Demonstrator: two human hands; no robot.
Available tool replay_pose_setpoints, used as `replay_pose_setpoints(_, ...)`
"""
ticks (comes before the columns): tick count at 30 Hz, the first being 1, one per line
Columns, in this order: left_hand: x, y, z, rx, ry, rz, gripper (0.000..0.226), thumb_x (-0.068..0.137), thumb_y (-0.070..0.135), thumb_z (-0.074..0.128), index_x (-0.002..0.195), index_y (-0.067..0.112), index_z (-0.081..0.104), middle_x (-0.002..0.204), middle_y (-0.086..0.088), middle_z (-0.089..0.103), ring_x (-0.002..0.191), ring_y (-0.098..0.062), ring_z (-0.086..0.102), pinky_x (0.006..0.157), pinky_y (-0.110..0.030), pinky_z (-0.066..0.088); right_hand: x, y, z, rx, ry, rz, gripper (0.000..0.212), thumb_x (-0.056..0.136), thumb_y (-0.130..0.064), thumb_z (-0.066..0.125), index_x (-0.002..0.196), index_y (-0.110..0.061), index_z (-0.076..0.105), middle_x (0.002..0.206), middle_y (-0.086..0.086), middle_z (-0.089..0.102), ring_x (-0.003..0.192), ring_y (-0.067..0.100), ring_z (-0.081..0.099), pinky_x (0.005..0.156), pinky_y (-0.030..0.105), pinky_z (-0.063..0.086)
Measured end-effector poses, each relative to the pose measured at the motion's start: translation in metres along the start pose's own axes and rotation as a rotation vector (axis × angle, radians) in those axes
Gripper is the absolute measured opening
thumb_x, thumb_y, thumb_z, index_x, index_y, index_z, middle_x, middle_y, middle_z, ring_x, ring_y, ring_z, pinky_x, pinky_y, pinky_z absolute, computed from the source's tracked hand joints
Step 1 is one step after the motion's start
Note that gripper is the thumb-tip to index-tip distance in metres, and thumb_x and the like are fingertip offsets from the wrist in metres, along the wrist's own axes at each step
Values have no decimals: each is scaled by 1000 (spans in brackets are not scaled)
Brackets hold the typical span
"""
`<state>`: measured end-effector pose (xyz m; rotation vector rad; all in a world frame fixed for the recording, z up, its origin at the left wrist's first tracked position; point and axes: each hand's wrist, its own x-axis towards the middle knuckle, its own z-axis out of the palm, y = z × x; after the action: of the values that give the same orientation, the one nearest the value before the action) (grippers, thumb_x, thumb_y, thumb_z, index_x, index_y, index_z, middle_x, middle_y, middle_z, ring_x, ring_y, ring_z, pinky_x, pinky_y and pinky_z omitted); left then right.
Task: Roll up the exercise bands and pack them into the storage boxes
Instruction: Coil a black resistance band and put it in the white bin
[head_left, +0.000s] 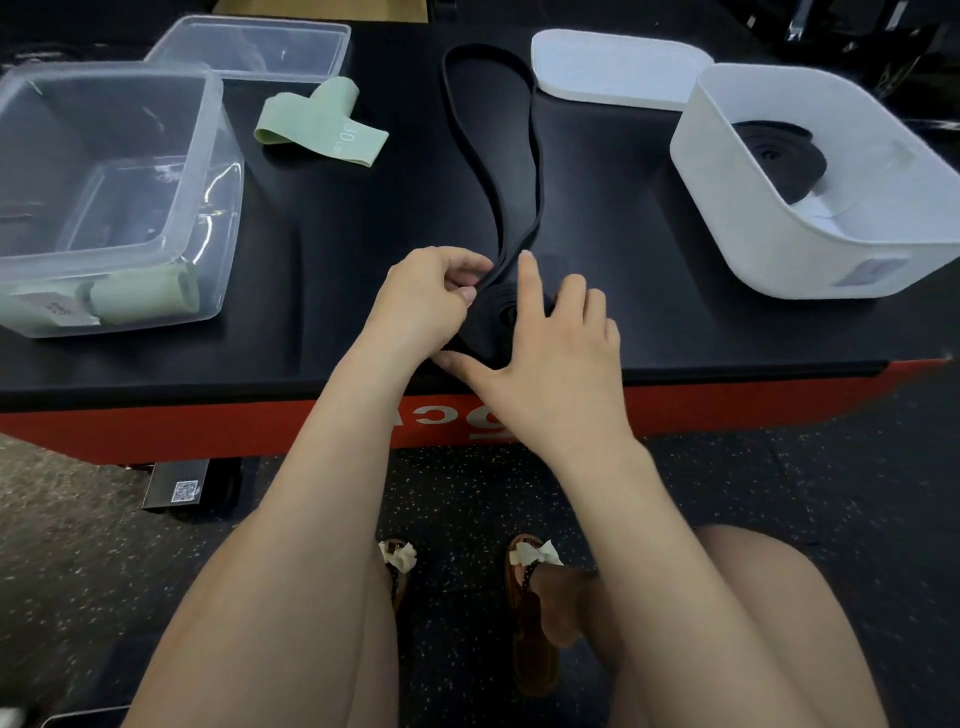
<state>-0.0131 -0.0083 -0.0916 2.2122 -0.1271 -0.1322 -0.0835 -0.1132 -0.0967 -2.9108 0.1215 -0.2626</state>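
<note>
Knees and sandalled feet fill the bottom of the view; above them both forearms reach onto the black bench top (322, 291). Right hand (540, 358) lies over a partly wound coil of the black band (511, 156), index finger straight and pointing away, thumb spread out low against the coil's near edge, other fingers loosely curved over the far side. Left hand (431, 301) sits just left of the coil, fingertips pinching the doubled strap where it feeds into the roll. From that pinch the unrolled length runs straight away from the person, long axis near-to-far, opening into a narrow loop whose far end lies between the clear lid (249, 47) and the white lid (613, 67). Judgement: rolling has to advance away from the body, along that axis, so the coil must travel forward while the left pinch keeps the two plies stacked. White box (810, 234), to the right, already holds one black roll and is nearer the right hand. Clear box (104, 197), left, holds green rolls at its near wall; one loose green band (322, 127) lies flat beside it, not yet rolled.
</note>
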Motion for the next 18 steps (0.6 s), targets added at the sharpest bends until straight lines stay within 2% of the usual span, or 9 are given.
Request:
replay_pose_setpoints(3, 0, -1, -1, -3, -11, 2, 36, 92, 4, 50, 119, 25, 62, 103, 9, 59, 95, -6, 54, 94, -24, 44, 4, 5, 3, 22, 46, -10, 91, 81, -70, 47, 148, -15, 18, 137, 12, 34, 124, 26, 33, 100, 36, 31)
replay_pose_setpoints(6, 1, 1, 0, 23, -2, 3, 39, 91, 4, 49, 122, 25, 60, 102, 8, 56, 99, -9, 54, 94, -26, 44, 12, 12, 1, 59, 10, -91, 84, 84, -60, 51, 147, -12, 21, 136, 11, 34, 122, 27, 32, 100, 36, 30)
replay_pose_setpoints(9, 1, 3, -1, 52, 14, -8, 36, 89, 8, 53, 118, 26, 62, 99, 8, 58, 101, -11, 56, 90, -25, 44, 20, 22, -4, 88, -80, -162, 81, 86, -55, 53, 147, -13, 20, 135, 8, 33, 124, 25, 30, 103, 36, 27)
replay_pose_setpoints(13, -1, 4, -4, 10, 55, -24, 17, 89, 17, 55, 100, 23, 67, 92, 6, 62, 94, -11, 57, 84, -25, 45, 27, 31, -12, 183, -219, -208, 78, 86, -47, 59, 148, -17, 22, 142, 3, 30, 131, 21, 24, 108, 34, 23)
replay_pose_setpoints(15, -2, 4, -5, 7, 82, -31, 13, 90, 19, 55, 93, 18, 67, 89, 2, 63, 90, -13, 58, 76, -23, 44, 29, 35, -16, 263, -283, -227, 76, 86, -41, 63, 147, -18, 25, 145, -1, 29, 135, 17, 22, 108, 29, 22)
replay_pose_setpoints(18, -2, 3, -6, 9, 97, -41, 14, 90, 20, 55, 94, 13, 66, 95, -1, 65, 86, -12, 56, 68, -20, 41, 32, 42, -20, 376, -348, -257, 70, 85, -33, 67, 144, -23, 31, 147, -8, 29, 136, 10, 24, 108, 22, 22)
